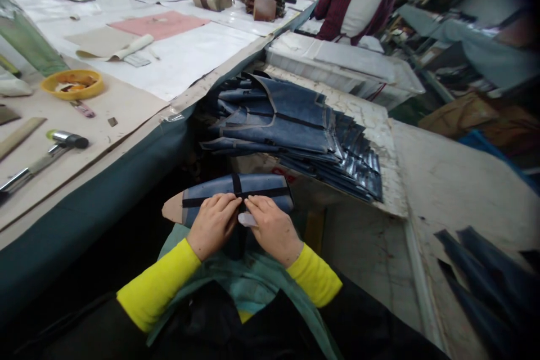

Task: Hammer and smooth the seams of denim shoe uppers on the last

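Note:
A dark blue leather piece (215,185) with crossing black strips and a tan pointed left end lies across my lap, over a green apron (236,281). Both hands press on its near edge, where the black strips meet. My left hand (214,222) has its fingers bent together over the strip. Close beside it, almost touching at the fingertips, my right hand (274,228) grips the same spot. A small whitish object (247,219) sticks out from under the right hand's fingers; what it is cannot be made out.
Behind the piece, a stack of blue leather pieces (291,118) rests on a worn board (394,180). At left, the table holds a hammer (70,139) and a yellow dish (95,90). More blue pieces (485,275) lie at right. A person in maroon (337,5) sits beyond a plastic bin (337,64).

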Demonstrator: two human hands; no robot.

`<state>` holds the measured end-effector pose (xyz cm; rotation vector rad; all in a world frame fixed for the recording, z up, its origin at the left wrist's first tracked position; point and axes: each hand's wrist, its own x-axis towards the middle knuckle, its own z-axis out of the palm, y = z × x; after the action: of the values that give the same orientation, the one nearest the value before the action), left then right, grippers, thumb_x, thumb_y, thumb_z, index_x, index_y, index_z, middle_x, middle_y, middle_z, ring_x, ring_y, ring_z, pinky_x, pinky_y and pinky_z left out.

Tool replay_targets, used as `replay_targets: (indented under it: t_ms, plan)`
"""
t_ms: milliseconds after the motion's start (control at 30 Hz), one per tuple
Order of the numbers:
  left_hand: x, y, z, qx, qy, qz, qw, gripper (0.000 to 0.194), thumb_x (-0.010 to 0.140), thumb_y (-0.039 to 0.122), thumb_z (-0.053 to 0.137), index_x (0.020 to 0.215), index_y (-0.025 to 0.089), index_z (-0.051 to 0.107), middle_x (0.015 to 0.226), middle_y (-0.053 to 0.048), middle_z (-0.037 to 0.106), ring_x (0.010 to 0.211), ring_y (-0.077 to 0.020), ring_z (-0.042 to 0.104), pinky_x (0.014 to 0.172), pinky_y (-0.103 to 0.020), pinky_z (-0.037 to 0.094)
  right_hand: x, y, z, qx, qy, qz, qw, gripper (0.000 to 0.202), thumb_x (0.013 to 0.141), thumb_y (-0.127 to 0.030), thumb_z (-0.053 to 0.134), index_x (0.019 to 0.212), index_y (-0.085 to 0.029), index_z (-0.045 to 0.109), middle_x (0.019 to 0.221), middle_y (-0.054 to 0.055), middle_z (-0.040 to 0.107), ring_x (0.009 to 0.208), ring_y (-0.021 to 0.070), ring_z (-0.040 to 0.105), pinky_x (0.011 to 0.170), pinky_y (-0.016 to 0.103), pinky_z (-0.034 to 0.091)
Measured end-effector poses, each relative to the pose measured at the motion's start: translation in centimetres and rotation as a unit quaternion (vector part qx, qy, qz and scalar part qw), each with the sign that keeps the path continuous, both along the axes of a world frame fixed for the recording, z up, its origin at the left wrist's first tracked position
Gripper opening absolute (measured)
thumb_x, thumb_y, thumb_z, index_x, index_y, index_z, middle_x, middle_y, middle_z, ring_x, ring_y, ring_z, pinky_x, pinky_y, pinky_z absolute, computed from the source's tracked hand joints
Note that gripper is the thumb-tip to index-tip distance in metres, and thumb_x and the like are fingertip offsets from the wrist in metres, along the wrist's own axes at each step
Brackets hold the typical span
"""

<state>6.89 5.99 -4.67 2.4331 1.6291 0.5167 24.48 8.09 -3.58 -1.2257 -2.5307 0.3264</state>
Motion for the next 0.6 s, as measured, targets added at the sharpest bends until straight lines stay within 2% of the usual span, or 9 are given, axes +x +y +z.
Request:
replay_targets:
  t_ms: [133,267,333,467,600]
  plan:
    - [0.0,-0.8,-0.6,0.033,0.012,0.037,0.999,0.038,0.092,0.024,0.039,0.128,0.017,0.047,0.124,-0.009,0.056,0.110,-0.0230,0.048,0.091,-0.039,0.040,2.7,0.6,0.1,-0.021,0.037,-0.015,0.999,0.034,0.084,-0.015,0.049,0.116,-0.015,0.059,0.119,0.010,0.059,0.112,0.0207,0.049,0.100,0.035,0.040]
    - [0.1,-1.1,-0.8,0.053,0.017,0.052,0.997,0.039,0.091,0.024,0.039,0.129,0.019,0.048,0.123,-0.008,0.056,0.110,-0.0227,0.049,0.091,-0.038,0.041,6.5,2.0,0.3,-0.015,0.065,-0.119,0.991,0.030,0.086,-0.021,0.045,0.112,-0.014,0.060,0.109,0.012,0.061,0.104,0.0225,0.053,0.094,0.038,0.042]
    - [0.3,-1.1,-1.2,0.071,0.020,0.058,0.996,0.039,0.091,0.024,0.040,0.129,0.021,0.049,0.121,-0.007,0.058,0.108,-0.0221,0.051,0.090,-0.037,0.042,7.9,2.8,0.2,-0.042,0.094,-0.145,0.984,0.028,0.088,-0.027,0.043,0.104,-0.016,0.063,0.100,0.010,0.062,0.096,0.0211,0.056,0.088,0.036,0.044]
    - [0.3,-0.5,-2.7,0.122,0.019,0.068,0.990,0.037,0.088,0.024,0.044,0.125,0.024,0.053,0.117,-0.005,0.061,0.105,-0.0207,0.055,0.087,-0.034,0.045,8.7,4.6,-0.6,-0.120,0.154,-0.199,0.960,0.032,0.085,-0.040,0.043,0.083,-0.017,0.064,0.080,0.007,0.062,0.077,0.0202,0.059,0.073,0.032,0.045]
    - [-0.3,-0.1,-3.7,0.157,0.020,0.055,0.986,0.039,0.087,0.026,0.047,0.125,0.027,0.053,0.116,-0.003,0.063,0.103,-0.0191,0.059,0.085,-0.031,0.048,8.2,5.9,-1.2,-0.194,0.233,-0.232,0.924,0.036,0.077,-0.050,0.049,0.074,-0.016,0.061,0.071,0.006,0.061,0.071,0.0206,0.057,0.067,0.031,0.042]
